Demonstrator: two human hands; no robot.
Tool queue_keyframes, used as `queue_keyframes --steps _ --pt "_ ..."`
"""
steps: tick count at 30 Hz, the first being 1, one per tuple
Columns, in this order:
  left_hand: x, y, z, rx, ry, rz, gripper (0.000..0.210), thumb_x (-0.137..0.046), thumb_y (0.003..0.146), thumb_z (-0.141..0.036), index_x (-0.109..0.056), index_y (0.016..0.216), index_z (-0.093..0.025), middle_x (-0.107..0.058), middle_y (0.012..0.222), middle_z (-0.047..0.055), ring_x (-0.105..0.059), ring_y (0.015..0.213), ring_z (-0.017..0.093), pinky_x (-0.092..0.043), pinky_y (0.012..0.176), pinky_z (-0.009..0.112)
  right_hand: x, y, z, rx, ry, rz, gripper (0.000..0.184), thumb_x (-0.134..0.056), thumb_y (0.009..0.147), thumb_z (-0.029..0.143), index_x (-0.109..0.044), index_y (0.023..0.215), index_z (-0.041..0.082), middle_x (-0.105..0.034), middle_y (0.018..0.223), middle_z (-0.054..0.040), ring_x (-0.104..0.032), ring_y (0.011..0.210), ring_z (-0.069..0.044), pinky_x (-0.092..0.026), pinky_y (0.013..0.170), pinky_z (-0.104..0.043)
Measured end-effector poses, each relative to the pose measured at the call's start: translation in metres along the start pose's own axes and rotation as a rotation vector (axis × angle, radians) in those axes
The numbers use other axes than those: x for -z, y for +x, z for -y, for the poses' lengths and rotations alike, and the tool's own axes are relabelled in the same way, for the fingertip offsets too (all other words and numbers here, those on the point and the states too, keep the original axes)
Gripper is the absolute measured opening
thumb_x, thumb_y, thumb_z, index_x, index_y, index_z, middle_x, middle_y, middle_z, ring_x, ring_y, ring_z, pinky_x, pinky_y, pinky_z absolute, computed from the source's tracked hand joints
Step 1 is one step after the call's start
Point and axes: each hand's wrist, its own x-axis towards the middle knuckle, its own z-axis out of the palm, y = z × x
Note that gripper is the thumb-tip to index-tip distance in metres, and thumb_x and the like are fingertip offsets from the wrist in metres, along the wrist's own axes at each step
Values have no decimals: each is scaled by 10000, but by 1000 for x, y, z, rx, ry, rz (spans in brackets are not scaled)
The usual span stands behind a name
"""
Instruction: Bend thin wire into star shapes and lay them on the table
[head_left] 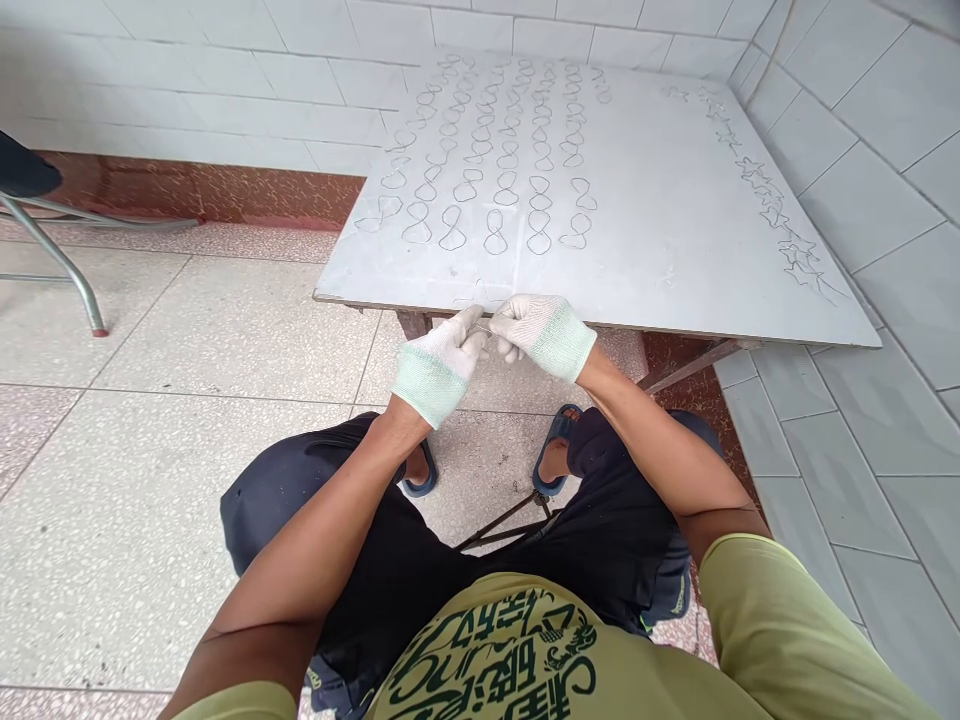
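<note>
Both my hands wear white knit gloves with pale green cuffs, and they meet at the front edge of a white-topped table (645,200). My left hand (441,362) is closed, its thumb and fingers pinching a thin wire (484,328). From the other side my right hand (546,332) pinches the same wire, fingers curled. Part of the wire seems to rise above the gloves over the tabletop; its full shape is hard to make out. Beyond the hands, several figure-eight wire loops (496,232) lie in rows on the table.
Star-shaped wire pieces (799,260) lie in a line along the table's right side. White tiled walls (855,210) border the table at the back and right. A metal-legged stool (79,275) stands at the left on the speckled floor (187,480).
</note>
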Motion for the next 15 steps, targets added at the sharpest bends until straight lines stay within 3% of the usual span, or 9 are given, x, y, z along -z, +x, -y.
queue_keyframes --steps 3,5,11,15 --pt "0 -4 -1 -21 87 11 455 -646 1092 -261 -811 1507 -178 -915 1161 105 -856 945 272 -662 914 375 -2 0 0 -1 22 16 371 -786 1080 236 -666 729 233 -758 696 -8 -693 624 -139 -550 595 -268" --pt "-1 -5 -1 -39 74 -18 419 -668 1098 -323 -834 1461 -198 -914 1175 105 -857 1019 286 -665 913 372 -4 0 1 -4 35 35 360 -778 1078 232 -672 734 228 -751 679 0 -688 623 -131 -557 597 -251" --pt "-6 -4 -5 23 -38 -124 270 -666 1101 -376 -895 1154 -243 -899 1031 52 -837 879 253 -646 799 349 -11 -2 4 -12 -37 26 319 -752 1041 178 -685 734 234 -728 625 18 -668 582 -128 -495 556 -233" --pt "-7 -4 -5 36 -19 -154 347 -601 1114 -389 -847 919 -240 -844 861 42 -789 805 234 -582 696 318 -18 -4 4 -6 -27 12 325 -817 1034 256 -683 737 243 -743 634 9 -692 617 -147 -513 571 -243"
